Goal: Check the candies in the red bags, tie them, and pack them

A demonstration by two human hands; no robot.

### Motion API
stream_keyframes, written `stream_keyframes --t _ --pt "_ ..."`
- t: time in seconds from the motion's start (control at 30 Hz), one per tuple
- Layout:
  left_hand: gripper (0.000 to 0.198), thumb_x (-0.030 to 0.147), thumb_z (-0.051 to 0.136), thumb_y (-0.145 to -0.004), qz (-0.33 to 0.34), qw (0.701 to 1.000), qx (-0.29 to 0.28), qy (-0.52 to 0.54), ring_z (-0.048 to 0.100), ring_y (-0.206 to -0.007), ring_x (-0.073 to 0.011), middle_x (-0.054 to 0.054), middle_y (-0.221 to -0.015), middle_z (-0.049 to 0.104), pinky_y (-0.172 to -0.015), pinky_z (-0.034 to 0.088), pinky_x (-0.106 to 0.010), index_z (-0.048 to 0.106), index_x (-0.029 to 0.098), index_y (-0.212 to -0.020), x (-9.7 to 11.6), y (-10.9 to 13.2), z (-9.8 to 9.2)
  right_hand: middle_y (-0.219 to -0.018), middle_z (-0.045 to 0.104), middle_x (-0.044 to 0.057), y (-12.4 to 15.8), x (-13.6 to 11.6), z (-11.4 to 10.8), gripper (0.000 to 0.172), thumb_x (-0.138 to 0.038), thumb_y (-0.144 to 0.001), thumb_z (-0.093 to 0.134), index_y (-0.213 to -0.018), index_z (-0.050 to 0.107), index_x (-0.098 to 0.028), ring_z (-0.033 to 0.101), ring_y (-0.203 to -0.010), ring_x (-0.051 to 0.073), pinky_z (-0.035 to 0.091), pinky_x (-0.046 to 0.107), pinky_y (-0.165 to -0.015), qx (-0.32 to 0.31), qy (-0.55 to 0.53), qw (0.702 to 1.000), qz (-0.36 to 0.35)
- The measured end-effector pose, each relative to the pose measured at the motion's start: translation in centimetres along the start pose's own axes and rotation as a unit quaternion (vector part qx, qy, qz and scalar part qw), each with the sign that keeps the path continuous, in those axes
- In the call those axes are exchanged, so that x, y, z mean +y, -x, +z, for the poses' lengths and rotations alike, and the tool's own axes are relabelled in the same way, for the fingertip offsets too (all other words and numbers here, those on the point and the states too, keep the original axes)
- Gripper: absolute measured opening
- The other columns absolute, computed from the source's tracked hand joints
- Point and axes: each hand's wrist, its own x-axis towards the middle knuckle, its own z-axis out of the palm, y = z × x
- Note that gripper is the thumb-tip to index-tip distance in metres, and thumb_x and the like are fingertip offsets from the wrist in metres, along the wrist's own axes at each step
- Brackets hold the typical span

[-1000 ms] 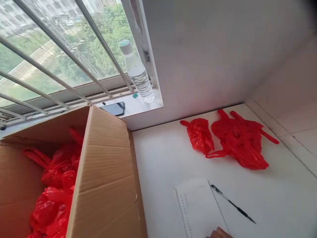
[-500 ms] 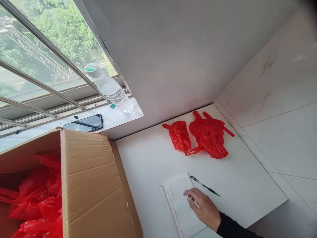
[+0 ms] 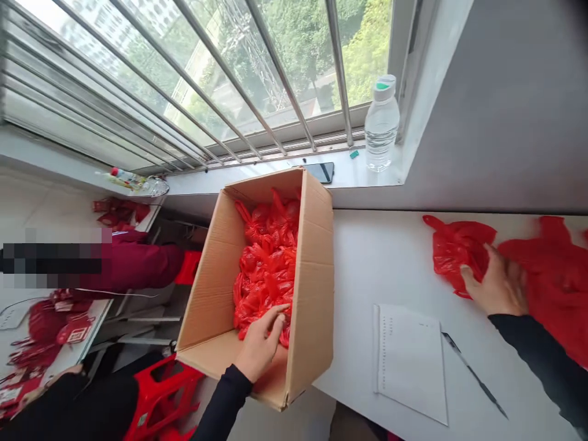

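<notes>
An open cardboard box [image 3: 312, 288] hangs over the left edge of a white table [image 3: 381, 257], filled with several red plastic bags [image 3: 266, 257]. My left hand [image 3: 261, 346] reaches into the box, fingers curled on a red bag at the near end. My right hand [image 3: 498, 285] rests on a small red bag [image 3: 454, 248] lying on the table, fingers closed over it. A larger heap of red bags [image 3: 555, 275] lies just to the right of that hand.
A lined notepad [image 3: 411, 361] and a black pen [image 3: 475, 375] lie near the table's front edge. A water bottle [image 3: 381, 122] and a phone [image 3: 321, 171] sit on the windowsill. A person in a maroon sleeve [image 3: 133, 263] works at the left, beside a red stool [image 3: 160, 392].
The view has swung left and pulled back. My right hand left the notepad and went to the small red bag. My left hand has come into view inside the box.
</notes>
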Motion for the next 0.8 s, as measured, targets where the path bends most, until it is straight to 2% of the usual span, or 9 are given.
stream_keyframes --t 0.1,0.2,0.3,0.37,0.47,0.53,0.6,0.7,0.8 --pt "0.037 0.041 0.041 -0.102 -0.052 0.983 0.175 0.034 0.068 -0.109 -0.0233 -0.009 -0.118 0.070 -0.097 0.054 -0.040 0.058 0.021 -0.128 -2.0 3.9 -0.9 -0.142 0.052 0.028 4.5 0.3 -1.4 0.072 -0.051 -0.090 0.041 -0.149 0.041 -0.009 0.041 -0.135 0.051 0.030 0.067 -0.107 0.000 0.007 1.000 -0.011" --pt "0.038 0.039 0.041 -0.098 -0.112 0.935 0.335 0.020 0.064 -0.114 -0.0276 -0.012 -0.125 0.067 -0.102 0.050 -0.043 0.057 0.020 -0.127 -4.0 7.8 -0.7 -0.133 0.058 0.025 10.0 1.0 -2.0 0.068 -0.055 -0.088 0.039 -0.144 0.049 -0.017 0.047 -0.129 0.052 0.038 0.067 -0.103 -0.032 0.015 0.999 -0.002" --pt "0.037 0.036 0.041 -0.096 -0.149 0.894 0.423 -0.009 0.063 -0.111 -0.0290 -0.014 -0.123 0.064 -0.103 0.048 -0.047 0.055 0.019 -0.127 -5.9 10.9 -0.8 -0.121 0.065 0.024 15.3 2.3 -1.5 0.065 -0.052 -0.085 0.040 -0.139 0.052 -0.018 0.054 -0.120 0.051 0.043 0.069 -0.097 -0.077 0.021 0.997 -0.003" --pt "0.034 0.034 0.038 -0.097 -0.152 0.886 0.437 -0.031 0.061 -0.114 -0.0288 -0.013 -0.121 0.063 -0.106 0.046 -0.048 0.054 0.020 -0.125 -6.7 11.6 -1.7 -0.124 0.064 0.023 18.1 2.9 -1.2 0.063 -0.048 -0.085 0.040 -0.138 0.051 -0.017 0.056 -0.118 0.049 0.044 0.069 -0.096 -0.109 0.015 0.994 -0.015" --pt "0.030 0.031 0.037 -0.101 -0.110 0.923 0.364 -0.060 0.060 -0.116 -0.0261 -0.012 -0.122 0.063 -0.108 0.044 -0.048 0.056 0.021 -0.121 -7.3 9.9 -4.0 -0.127 0.063 0.022 21.0 3.1 -1.3 0.059 -0.046 -0.085 0.039 -0.135 0.053 -0.018 0.056 -0.119 0.048 0.045 0.067 -0.097 -0.123 0.010 0.992 -0.015" --pt "0.028 0.031 0.043 -0.102 -0.057 0.964 0.248 -0.073 0.062 -0.113 -0.0235 -0.011 -0.122 0.064 -0.104 0.049 -0.046 0.059 0.019 -0.120 -7.6 6.9 -5.5 -0.126 0.064 0.020 22.0 2.9 -1.6 0.056 -0.046 -0.085 0.039 -0.132 0.055 -0.021 0.056 -0.119 0.047 0.045 0.065 -0.098 -0.113 0.007 0.994 0.004" --pt "0.029 0.033 0.054 -0.100 -0.002 0.990 0.105 -0.095 0.064 -0.111 -0.0233 -0.010 -0.125 0.065 -0.098 0.052 -0.047 0.061 0.018 -0.123 -8.3 3.4 -6.7 -0.124 0.066 0.018 22.7 2.7 -2.0 0.052 -0.046 -0.083 0.043 -0.128 0.057 -0.025 0.058 -0.117 0.047 0.045 0.064 -0.097 -0.096 -0.002 0.995 0.040" --pt "0.034 0.034 0.064 -0.095 0.056 0.982 -0.088 -0.156 0.065 -0.108 -0.0235 -0.010 -0.126 0.065 -0.092 0.056 -0.046 0.062 0.018 -0.124 -10.3 -1.2 -7.8 -0.117 0.068 0.017 24.6 2.1 -2.5 0.046 -0.045 -0.079 0.050 -0.122 0.060 -0.034 0.060 -0.112 0.048 0.047 0.064 -0.092 -0.056 -0.015 0.992 0.113" --pt "0.032 0.034 0.064 -0.095 0.101 0.949 -0.191 -0.230 0.066 -0.104 -0.0223 -0.009 -0.122 0.065 -0.088 0.057 -0.043 0.063 0.018 -0.122 -12.3 -4.0 -8.3 -0.117 0.068 0.016 29.1 0.5 -2.1 0.044 -0.043 -0.080 0.050 -0.123 0.059 -0.037 0.066 -0.104 0.044 0.054 0.059 -0.082 -0.007 -0.018 0.984 0.175"
